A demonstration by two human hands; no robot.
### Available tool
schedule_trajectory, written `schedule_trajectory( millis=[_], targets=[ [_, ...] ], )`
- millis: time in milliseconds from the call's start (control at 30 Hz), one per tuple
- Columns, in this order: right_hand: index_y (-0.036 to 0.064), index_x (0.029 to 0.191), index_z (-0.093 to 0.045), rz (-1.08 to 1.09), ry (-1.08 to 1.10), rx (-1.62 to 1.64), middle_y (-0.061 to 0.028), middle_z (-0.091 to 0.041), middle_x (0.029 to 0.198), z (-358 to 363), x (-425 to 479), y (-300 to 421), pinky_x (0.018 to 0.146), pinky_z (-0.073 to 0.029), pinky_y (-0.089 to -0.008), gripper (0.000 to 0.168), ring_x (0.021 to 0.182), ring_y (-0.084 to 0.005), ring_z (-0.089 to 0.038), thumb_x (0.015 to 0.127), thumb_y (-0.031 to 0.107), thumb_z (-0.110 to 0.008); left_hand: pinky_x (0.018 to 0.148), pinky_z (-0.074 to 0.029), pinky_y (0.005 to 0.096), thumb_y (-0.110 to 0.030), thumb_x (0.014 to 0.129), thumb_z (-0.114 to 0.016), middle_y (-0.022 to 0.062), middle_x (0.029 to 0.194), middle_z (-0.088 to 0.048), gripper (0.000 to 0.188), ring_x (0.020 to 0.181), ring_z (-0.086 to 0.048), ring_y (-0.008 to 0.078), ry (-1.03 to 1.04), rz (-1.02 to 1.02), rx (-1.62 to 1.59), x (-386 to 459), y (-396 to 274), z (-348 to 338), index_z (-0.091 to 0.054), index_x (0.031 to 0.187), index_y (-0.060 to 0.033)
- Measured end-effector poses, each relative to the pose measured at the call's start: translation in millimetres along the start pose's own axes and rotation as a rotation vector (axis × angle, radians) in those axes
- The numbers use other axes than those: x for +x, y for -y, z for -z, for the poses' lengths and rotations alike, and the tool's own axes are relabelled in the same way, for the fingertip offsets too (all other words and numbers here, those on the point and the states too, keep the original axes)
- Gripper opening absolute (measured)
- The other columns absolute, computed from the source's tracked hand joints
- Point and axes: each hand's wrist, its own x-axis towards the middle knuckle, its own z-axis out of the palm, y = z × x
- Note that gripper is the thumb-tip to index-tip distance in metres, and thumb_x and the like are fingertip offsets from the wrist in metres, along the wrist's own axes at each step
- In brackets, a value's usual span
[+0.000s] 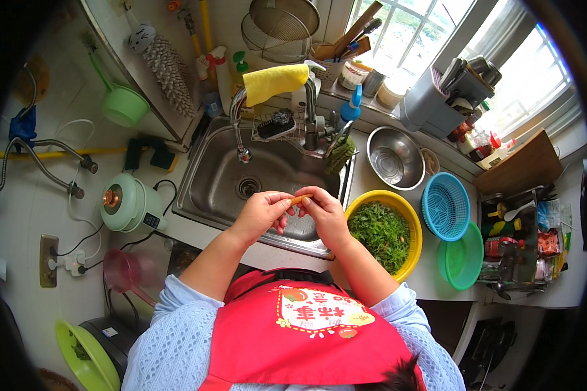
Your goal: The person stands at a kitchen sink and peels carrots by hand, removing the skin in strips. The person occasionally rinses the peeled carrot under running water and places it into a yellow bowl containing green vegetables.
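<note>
Between my hands is a small, slender orange-brown piece [301,199], perhaps a root or a vegetable. My left hand [263,215] pinches one end between thumb and fingers. The other end is gripped by the thumb and fingertips of my right hand [325,213]. Both hands are above the near edge of a stainless steel sink [210,181], whose drain [248,186] shows beyond them. To the right of my right hand stands a yellow basin [417,229] full of green leaves [379,234], which appear to sit in water.
A chrome faucet [243,152] with a yellow cloth [276,84] over it arches above the sink. Right of it are a steel bowl [396,159], a blue colander [445,207] and a green basin [472,259]. A pale green electric cooker [132,203] stands left.
</note>
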Motion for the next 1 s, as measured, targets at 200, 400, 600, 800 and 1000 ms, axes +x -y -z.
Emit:
schedule_trajectory(
  millis=[200,400,600,800,1000],
  targets=[
    [-0.002,0.100,-0.057,-0.030,-0.015,0.016,-0.0032,-0.058,0.083,5,1,-4,0.065,-0.045,-0.0213,0.013,0.070,-0.0079,-0.052,0.091,0.004,-0.049,0.059,-0.052,0.0232,-0.012,0.091,-0.048,0.0075,0.091,-0.061,0.027,0.066,-0.056,0.0083,0.010,0.000,-0.139,-3,-3,1,-0.055,0.112,0.0044],
    [-0.002,0.100,-0.057,-0.022,0.002,-0.007,-0.0037,-0.059,0.083,1,2,-2,0.066,-0.045,-0.0214,0.013,0.070,-0.0082,-0.052,0.091,0.004,-0.049,0.062,-0.053,0.0241,-0.005,0.088,-0.046,0.0090,0.093,-0.062,0.029,0.068,-0.058,0.0100,0.008,-0.019,-0.008,-3,-5,-2,-0.055,0.114,0.0051],
    [-0.002,0.101,-0.056,-0.037,0.010,0.037,-0.0050,-0.060,0.083,5,3,-4,0.068,-0.045,-0.0217,0.014,0.071,-0.0086,-0.053,0.091,0.005,-0.048,0.067,-0.054,0.0241,-0.005,0.088,-0.047,0.0110,0.098,-0.062,0.029,0.075,-0.062,0.0128,0.010,0.008,-0.095,-5,-9,-3,-0.055,0.114,0.0049],
    [-0.001,0.102,-0.056,-0.059,0.019,0.076,-0.0049,-0.059,0.085,6,4,-1,0.069,-0.046,-0.0222,0.015,0.074,-0.0088,-0.053,0.091,0.005,-0.048,0.068,-0.055,0.0270,-0.010,0.088,-0.043,0.0124,0.097,-0.062,0.031,0.074,-0.063,0.0166,-0.020,-0.004,-0.158,-3,-7,-1,-0.053,0.113,0.0041],
    [0.000,0.105,-0.054,-0.096,0.017,0.224,-0.0045,-0.057,0.090,13,2,-7,0.073,-0.044,-0.0219,0.017,0.077,-0.0092,-0.054,0.091,0.006,-0.047,0.049,-0.048,0.0222,-0.019,0.093,-0.041,0.0045,0.071,-0.056,0.020,0.055,-0.055,0.0109,-0.194,-0.005,-0.172,1,3,11,-0.051,0.084,-0.0053]
  ],
)
